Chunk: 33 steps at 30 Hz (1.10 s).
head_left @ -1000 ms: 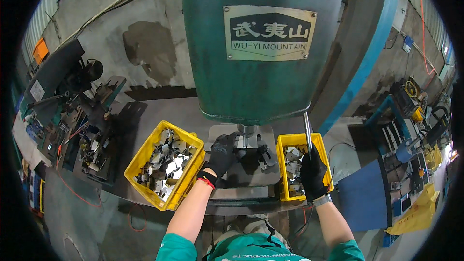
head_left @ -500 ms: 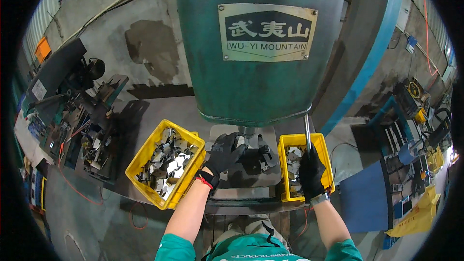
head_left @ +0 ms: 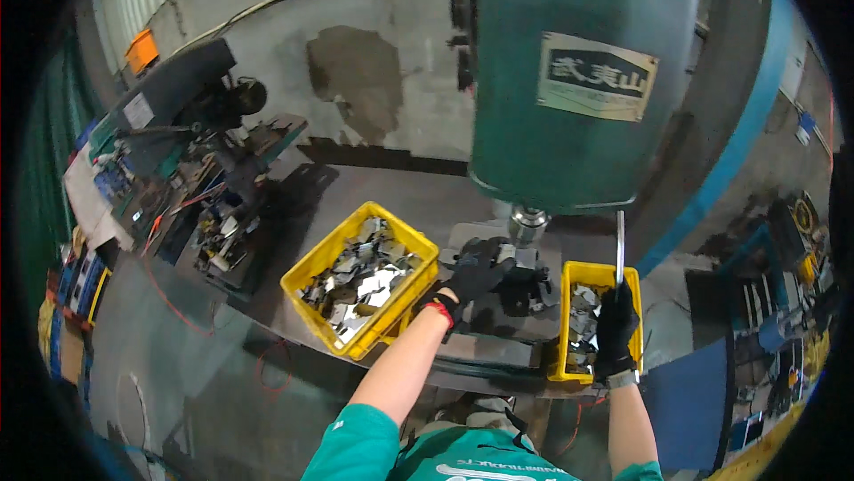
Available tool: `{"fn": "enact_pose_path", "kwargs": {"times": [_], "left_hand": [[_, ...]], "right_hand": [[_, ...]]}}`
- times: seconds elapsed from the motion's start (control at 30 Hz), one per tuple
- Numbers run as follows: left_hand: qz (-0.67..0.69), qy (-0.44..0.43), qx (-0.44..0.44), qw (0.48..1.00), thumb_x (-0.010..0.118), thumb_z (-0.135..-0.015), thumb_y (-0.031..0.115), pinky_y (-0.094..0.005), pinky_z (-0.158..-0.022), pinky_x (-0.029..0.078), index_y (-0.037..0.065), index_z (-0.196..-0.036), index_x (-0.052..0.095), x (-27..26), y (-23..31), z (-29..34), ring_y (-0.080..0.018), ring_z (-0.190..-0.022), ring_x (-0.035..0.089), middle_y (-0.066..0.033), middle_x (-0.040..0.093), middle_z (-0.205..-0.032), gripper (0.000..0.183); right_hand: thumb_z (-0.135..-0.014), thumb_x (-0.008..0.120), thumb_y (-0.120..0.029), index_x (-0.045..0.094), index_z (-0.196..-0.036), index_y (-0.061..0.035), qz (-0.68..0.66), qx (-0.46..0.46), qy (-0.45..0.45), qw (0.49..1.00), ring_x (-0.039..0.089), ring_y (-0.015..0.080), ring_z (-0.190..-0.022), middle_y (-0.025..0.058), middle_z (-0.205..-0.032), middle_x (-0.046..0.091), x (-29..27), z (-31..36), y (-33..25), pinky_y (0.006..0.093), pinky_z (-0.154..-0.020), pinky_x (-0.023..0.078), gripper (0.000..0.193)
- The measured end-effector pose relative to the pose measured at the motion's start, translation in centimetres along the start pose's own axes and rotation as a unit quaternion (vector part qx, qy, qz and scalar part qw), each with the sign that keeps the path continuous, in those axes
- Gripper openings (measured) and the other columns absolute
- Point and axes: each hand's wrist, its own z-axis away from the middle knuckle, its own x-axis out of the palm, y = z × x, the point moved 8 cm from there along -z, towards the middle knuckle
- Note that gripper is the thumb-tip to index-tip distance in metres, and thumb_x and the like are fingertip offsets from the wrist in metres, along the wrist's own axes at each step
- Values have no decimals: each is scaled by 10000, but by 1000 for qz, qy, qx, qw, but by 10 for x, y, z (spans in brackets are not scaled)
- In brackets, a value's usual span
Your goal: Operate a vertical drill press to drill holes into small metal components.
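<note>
A green drill press (head_left: 560,156) stands over the bench, its metal chuck (head_left: 528,225) pointing down at a small fixture (head_left: 527,292). My left hand (head_left: 479,271), in a black glove, reaches in beside the fixture. Its fingers close on a small metal piece (head_left: 525,258) just under the chuck; the fingertips are partly hidden. On the right, my gloved right hand (head_left: 616,330) wraps round the press's upright metal lever (head_left: 620,245), above the smaller yellow bin (head_left: 564,325). Bent metal pieces (head_left: 356,281) fill the larger yellow bin (head_left: 298,290) left of my left hand.
Another dark machine (head_left: 205,116) with loose parts stands on the left of the bench (head_left: 267,325). A blue panel (head_left: 685,405) is at the lower right. Behind the bench rises a grey wall (head_left: 418,63), with a blue-edged column (head_left: 743,138) at the right.
The view has swung left, so the press and bins sit farther right in the picture. My left hand stays by the fixture, and my right hand stays on the lever.
</note>
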Motion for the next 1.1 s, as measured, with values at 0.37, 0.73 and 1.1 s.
{"fn": "enact_pose_path", "kwargs": {"times": [0.37, 0.73, 1.1], "left_hand": [[47, -33, -36, 998, 553, -797, 423, -477, -912, 364, 80, -1188, 500, 4, -6, -2, -362, -1066, 478, -201, 537, -1123, 524], [44, -51, -40, 997, 552, -783, 435, -446, -951, 353, 49, -1206, 486, 6, -11, -2, -364, -1123, 458, -210, 512, -1190, 576], [62, -83, -33, 994, 564, -796, 377, -441, -876, 409, 18, -1111, 527, 6, -9, -10, -364, -1010, 532, -218, 570, -1072, 480]], "right_hand": [[-895, 523, -102, 523, -1173, -15, 456, -240, -43, 856, 552, 106, -856, 61, -971, 611, 23, 12, -39, 253, -757, 448, 290], [-889, 528, -184, 526, -1182, -44, 452, -206, -61, 866, 541, 111, -823, 15, -958, 584, 12, 9, -43, 240, -770, 445, 326], [-833, 569, -46, 551, -1133, -30, 605, -291, -42, 739, 632, 241, -865, 150, -956, 640, 55, 41, -88, 328, -742, 487, 301]]}}
